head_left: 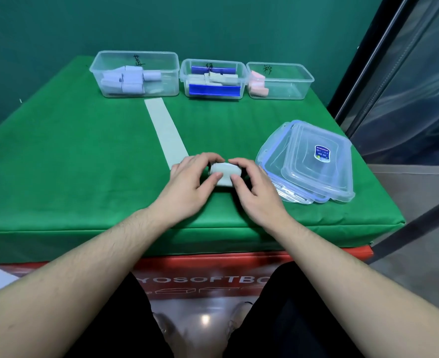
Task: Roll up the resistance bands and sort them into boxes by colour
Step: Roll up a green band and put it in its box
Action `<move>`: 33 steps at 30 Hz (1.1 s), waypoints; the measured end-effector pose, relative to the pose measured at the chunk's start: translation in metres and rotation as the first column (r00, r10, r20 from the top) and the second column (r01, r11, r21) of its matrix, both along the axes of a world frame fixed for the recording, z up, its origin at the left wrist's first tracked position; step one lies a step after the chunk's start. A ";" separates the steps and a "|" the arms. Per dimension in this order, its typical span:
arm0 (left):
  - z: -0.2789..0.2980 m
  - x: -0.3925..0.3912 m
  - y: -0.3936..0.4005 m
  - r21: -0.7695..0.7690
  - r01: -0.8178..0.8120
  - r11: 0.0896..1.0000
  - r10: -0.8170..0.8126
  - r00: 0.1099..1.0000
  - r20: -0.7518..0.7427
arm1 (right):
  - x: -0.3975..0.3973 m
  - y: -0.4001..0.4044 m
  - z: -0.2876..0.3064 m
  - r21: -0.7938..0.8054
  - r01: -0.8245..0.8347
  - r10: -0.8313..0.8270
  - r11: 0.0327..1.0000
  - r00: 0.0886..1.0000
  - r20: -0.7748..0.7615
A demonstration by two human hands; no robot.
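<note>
— Rolling a pale green band (165, 127) right now. Both hands curled round the roll (224, 173) near the front edge of the mat (58, 161): left hand (190, 187) pinching one end, right hand (254, 192) pinching the other, thumbs on the near side.

— How to do it well?

— Keep even pressure at both ends so the roll stays square, not coned. Draw the flat tail in straight; seems to lie at a slant toward the far boxes, so probably worth aligning the edges at each turn. Hold tight at the finish, or likely to spring loose.

— Material?

— Thin, flat, matte strip, looks rubbery and limp. Mat soft, cloth-covered, probably grippy enough to help.

— And then where?

— Three clear, rigid plastic boxes at the far edge: left box (135, 73) with lavender rolls, middle box (213, 78) with pale greenish rolls, right box (280, 81) with pink ones. Middle box by colour, most likely. Clear lids (308, 161) stacked just right of the hands.
</note>
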State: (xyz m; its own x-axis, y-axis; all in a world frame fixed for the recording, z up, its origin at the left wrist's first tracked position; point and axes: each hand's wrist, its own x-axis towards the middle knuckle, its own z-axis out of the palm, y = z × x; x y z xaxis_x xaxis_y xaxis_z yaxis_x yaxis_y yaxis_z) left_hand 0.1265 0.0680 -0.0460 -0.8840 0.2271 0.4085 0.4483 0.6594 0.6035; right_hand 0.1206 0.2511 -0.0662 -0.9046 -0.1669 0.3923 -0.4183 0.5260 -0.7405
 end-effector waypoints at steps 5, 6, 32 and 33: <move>0.003 -0.003 0.010 0.183 0.022 0.983 -0.045 0.992 0.121 | 0.001 -0.004 0.010 -0.215 -0.065 0.076 0.974 0.996 0.047; 0.005 -0.003 0.013 0.248 0.022 0.968 -0.062 0.987 0.151 | 0.001 -0.006 0.012 -0.240 -0.067 0.082 0.969 0.995 0.052; 0.051 -0.120 0.020 0.799 -0.576 0.172 -0.360 0.719 0.595 | -0.118 -0.065 0.090 -0.337 -0.246 0.289 0.909 0.953 0.084; 0.052 -0.128 0.020 0.794 -0.581 0.176 -0.363 0.712 0.602 | -0.126 -0.066 0.093 -0.316 -0.252 0.290 0.915 0.954 0.078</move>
